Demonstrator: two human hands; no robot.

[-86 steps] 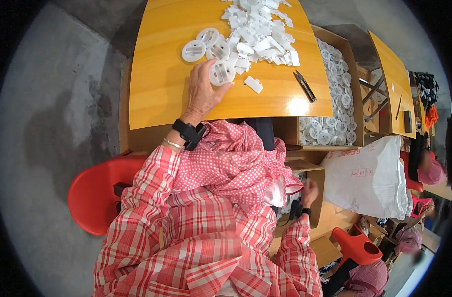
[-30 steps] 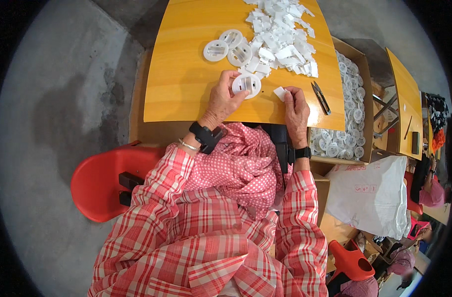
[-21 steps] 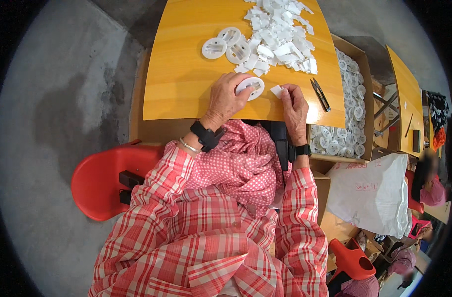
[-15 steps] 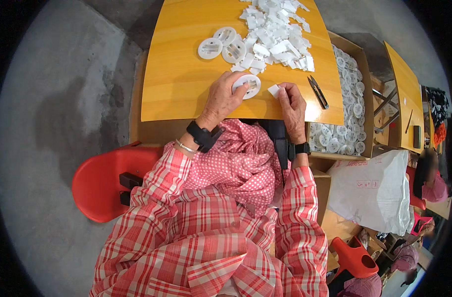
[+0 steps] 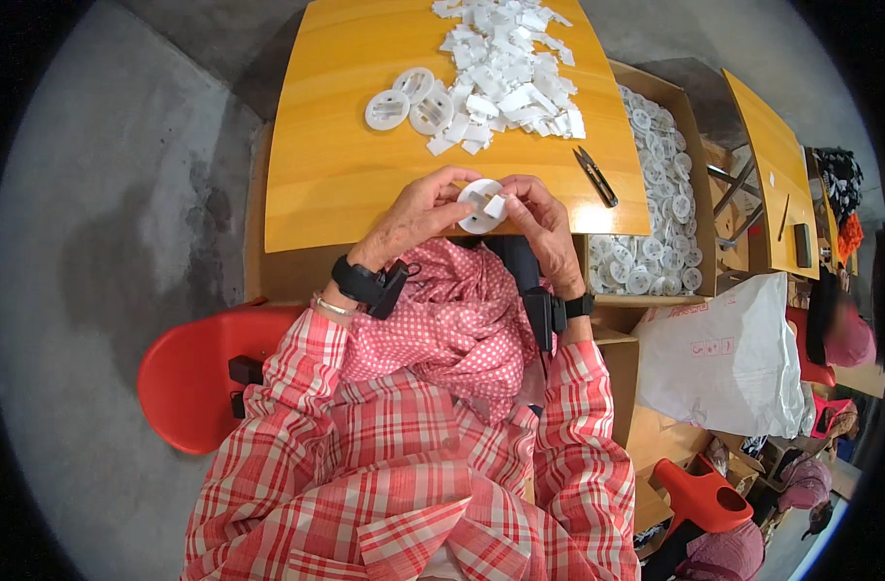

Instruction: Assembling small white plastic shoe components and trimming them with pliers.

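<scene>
White plastic disc (image 5: 479,205) pinched at rim by left hand (image 5: 415,215); right hand (image 5: 542,225) pinching small clip (image 5: 495,205). Likely light, stiff, slippery.

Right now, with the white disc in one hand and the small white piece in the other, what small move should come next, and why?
Probably press the small white piece into the white disc: the left hand holds the disc, and the right hand pinches the piece against its face.
</scene>
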